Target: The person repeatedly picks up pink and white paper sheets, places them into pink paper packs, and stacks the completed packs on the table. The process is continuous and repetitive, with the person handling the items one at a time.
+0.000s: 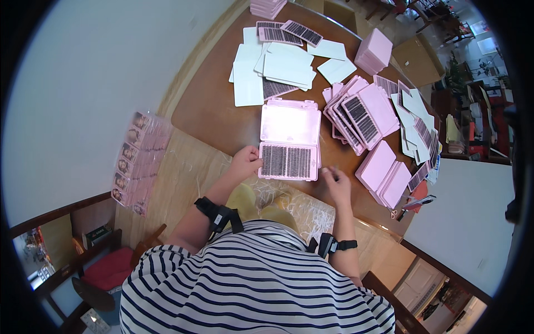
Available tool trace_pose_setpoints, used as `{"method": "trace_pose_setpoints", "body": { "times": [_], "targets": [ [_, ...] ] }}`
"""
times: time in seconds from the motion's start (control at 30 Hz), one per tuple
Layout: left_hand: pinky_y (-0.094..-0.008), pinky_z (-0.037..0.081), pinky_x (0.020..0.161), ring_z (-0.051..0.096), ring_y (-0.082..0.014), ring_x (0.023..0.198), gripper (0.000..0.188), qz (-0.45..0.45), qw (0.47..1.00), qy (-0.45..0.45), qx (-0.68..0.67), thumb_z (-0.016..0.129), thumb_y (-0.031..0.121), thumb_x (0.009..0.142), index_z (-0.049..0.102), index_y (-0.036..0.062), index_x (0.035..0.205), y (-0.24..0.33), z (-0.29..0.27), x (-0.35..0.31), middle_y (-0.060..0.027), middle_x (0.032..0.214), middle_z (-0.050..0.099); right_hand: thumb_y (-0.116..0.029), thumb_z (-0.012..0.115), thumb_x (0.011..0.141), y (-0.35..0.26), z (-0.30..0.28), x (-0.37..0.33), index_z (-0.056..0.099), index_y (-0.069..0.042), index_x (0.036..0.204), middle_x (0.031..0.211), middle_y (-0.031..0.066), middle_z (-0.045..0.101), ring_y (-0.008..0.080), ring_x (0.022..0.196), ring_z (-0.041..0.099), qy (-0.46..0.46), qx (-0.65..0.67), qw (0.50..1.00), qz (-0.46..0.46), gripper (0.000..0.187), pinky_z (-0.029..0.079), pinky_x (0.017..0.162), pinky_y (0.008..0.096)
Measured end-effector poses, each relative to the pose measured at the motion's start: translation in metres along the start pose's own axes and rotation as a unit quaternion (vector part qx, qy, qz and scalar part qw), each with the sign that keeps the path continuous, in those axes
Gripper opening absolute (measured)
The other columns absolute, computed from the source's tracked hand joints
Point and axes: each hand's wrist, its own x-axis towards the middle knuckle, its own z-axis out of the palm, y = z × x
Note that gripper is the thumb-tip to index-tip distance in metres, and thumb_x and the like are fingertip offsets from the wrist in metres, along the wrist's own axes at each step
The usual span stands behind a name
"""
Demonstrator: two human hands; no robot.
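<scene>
An open pink eyelash case [290, 123] lies on the brown table at its near edge, with its lid folded back. In its lower half sits a tray of black false lashes [286, 161] in two columns. At the left edge of that half, my left hand [246, 162] is closed with the fingertips pinching the rim. Just off the lower right corner is my right hand [337, 186], its fingers curled together. It appears apart from the case, and whatever it may hold is too small to make out. Another pink case shows slightly under the open one.
Stacked pink cases [356, 119] and closed cases [384, 175] stand to the right. White cards [286, 64] and lash trays [278, 34] lie beyond the open case. Scissors [394, 214] rest at the right edge. Clear-wrapped packages [139, 161] are on the floor at left.
</scene>
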Motion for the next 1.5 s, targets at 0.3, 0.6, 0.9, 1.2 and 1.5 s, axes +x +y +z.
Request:
{"method": "trace_pose_setpoints", "body": {
  "times": [0.3,0.6,0.9,1.2,1.5],
  "targets": [
    [-0.023,0.048,0.055,0.063,-0.0094,0.064,0.016,-0.033,0.996,-0.055,0.056,0.063,0.004,0.093,0.052,0.0049,0.104,0.066,0.004,0.001,-0.0031,0.081,0.068,-0.025,0.066,0.094,-0.045,0.002,-0.002,0.069,0.005,0.09,0.069,0.0036,0.061,0.0132,0.065,0.054,-0.121,0.061,0.991,0.003,0.03,0.046,0.062,0.0326],
    [-0.042,0.054,0.074,0.069,-0.0336,0.086,0.038,0.173,0.834,0.014,0.524,0.079,0.032,0.082,0.061,0.0032,0.099,0.161,0.008,0.122,-0.0146,0.093,0.071,-0.016,0.064,0.097,-0.032,-0.042,0.036,0.07,-0.001,0.101,0.074,-0.005,0.059,0.0027,0.061,0.045,0.116,0.167,0.979,0.024,0.017,0.035,0.053,0.022],
    [-0.0623,0.022,0.118,0.032,-0.0391,0.147,0.131,0.2,0.553,-0.048,0.807,0.095,0.039,0.058,0.019,0.015,0.161,0.193,0.032,0.279,-0.019,0.149,0.046,-0.015,0.062,0.098,-0.009,-0.075,0.107,0.07,0.008,0.102,0.082,0.0025,0.067,0.0094,0.074,0.057,0.288,0.201,0.934,0.067,0.025,0.046,0.067,0.0264],
    [-0.059,0.027,0.115,0.043,-0.039,0.136,0.13,0.278,0.654,0.003,0.703,0.094,0.037,0.058,0.018,0.0134,0.161,0.218,0.052,0.226,-0.0193,0.142,0.047,-0.028,0.072,0.092,-0.083,-0.072,0.086,0.072,0.003,0.094,0.074,0.0073,0.066,0.0155,0.069,0.059,0.378,-0.014,0.925,0.038,0.031,0.048,0.066,0.0347],
    [-0.0524,0.032,0.11,0.043,-0.0404,0.134,0.138,0.309,0.787,-0.009,0.534,0.094,0.046,0.056,0.013,-0.0031,0.158,0.187,0.137,0.075,-0.0249,0.143,0.043,-0.016,0.074,0.092,-0.126,0.006,0.084,0.071,0.003,0.098,0.086,-0.0006,0.068,0.0051,0.075,0.056,0.114,0.335,0.935,-0.009,0.02,0.046,0.068,0.0221]
  ]
}}
